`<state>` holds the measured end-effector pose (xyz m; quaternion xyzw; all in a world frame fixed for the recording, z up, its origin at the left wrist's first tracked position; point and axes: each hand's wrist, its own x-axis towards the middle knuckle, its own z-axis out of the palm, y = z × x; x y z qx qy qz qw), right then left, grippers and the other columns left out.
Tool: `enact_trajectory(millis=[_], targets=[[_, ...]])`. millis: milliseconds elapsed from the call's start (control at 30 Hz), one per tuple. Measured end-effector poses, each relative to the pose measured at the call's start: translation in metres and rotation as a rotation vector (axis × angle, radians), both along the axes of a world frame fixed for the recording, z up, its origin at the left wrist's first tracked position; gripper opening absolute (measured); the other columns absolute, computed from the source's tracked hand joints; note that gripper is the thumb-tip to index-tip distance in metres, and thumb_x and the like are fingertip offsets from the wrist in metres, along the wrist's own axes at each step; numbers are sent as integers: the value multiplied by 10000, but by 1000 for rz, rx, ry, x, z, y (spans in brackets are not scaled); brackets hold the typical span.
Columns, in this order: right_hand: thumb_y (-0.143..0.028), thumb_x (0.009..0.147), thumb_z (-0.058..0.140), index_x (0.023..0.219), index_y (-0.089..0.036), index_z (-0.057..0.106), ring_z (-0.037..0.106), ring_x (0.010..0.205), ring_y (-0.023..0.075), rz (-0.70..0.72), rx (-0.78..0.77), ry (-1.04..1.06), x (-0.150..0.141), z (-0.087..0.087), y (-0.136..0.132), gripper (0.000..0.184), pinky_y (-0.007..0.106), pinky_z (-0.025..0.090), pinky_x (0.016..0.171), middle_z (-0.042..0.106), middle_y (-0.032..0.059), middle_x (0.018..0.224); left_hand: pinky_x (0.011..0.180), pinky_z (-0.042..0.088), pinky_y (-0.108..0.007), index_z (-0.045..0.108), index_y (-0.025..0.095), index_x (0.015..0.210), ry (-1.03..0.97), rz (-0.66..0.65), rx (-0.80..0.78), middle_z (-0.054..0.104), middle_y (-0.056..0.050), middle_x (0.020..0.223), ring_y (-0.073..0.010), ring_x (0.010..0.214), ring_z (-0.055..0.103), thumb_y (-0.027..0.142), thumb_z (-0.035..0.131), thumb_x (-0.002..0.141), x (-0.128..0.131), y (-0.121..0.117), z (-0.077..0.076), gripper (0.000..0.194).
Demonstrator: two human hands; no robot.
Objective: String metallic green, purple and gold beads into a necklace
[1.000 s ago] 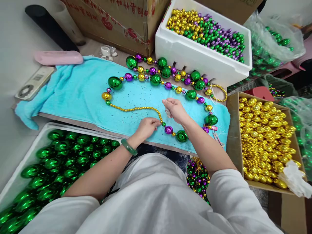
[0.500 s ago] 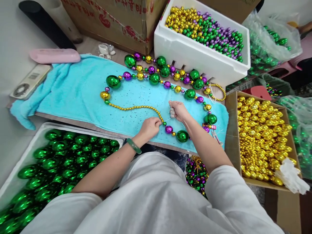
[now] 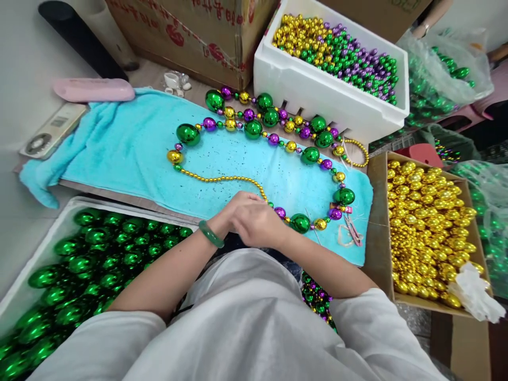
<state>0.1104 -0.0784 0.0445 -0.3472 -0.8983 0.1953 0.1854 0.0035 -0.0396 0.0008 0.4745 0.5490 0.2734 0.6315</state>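
Note:
A bead necklace (image 3: 310, 155) of green, purple and gold balls lies in a loop on a turquoise towel (image 3: 130, 143). Its thin gold bead strand (image 3: 222, 179) runs to my left hand (image 3: 240, 202), which is closed on the necklace by a small green bead. My right hand (image 3: 257, 225) crosses in front of the left, curled closed; its fingertips and whatever they hold are hidden. To the right of the hands, the necklace carries on with a purple ball (image 3: 280, 212) and a large green ball (image 3: 300, 223).
Pink-handled snips (image 3: 354, 231) lie at the towel's right end. Behind stands a white foam box (image 3: 309, 87) of small beads. A carton (image 3: 379, 211) of gold beads is at right, a white tub (image 3: 19, 278) of green balls at left. Another person's hand (image 3: 421, 29) shows at top right.
Earlier my hands were apart, with a thin thread stretched between them. My right hand has come left and down over my left hand. The necklace's near end has shifted slightly right.

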Motion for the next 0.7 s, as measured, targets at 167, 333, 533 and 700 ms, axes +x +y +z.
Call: enact_trajectory(millis=[167,333,533,700], targets=[[-235,953,407,789,-148,611,565,675,212,271,179,-236,-15,-31,-18,276,342,381,634,650,104,703,474,304,-248,636,162,623,-104,-71,-273,520,35,528,-98,478,406,330,733,584,-9,-5,16,197],[-211,957,420,849,-144,639,568,672,198,361,172,-288,-22,-43,-18,253,339,372,639,678,95,748,500,280,-242,624,160,624,-67,-149,-129,466,54,524,-88,503,370,353,707,611,-15,-7,14,211],[-473,931,514,686,-174,630,573,779,217,266,272,-2,12,7,-16,404,387,414,755,663,79,744,613,375,-256,628,159,637,26,-173,269,571,9,654,-133,651,497,307,620,700,-27,1,9,161],[-285,858,572,817,-155,656,609,767,185,-424,-275,257,70,21,63,160,323,454,696,692,77,822,667,408,-270,633,168,646,31,-221,455,594,-7,703,-142,691,529,250,620,749,-31,3,13,132]])
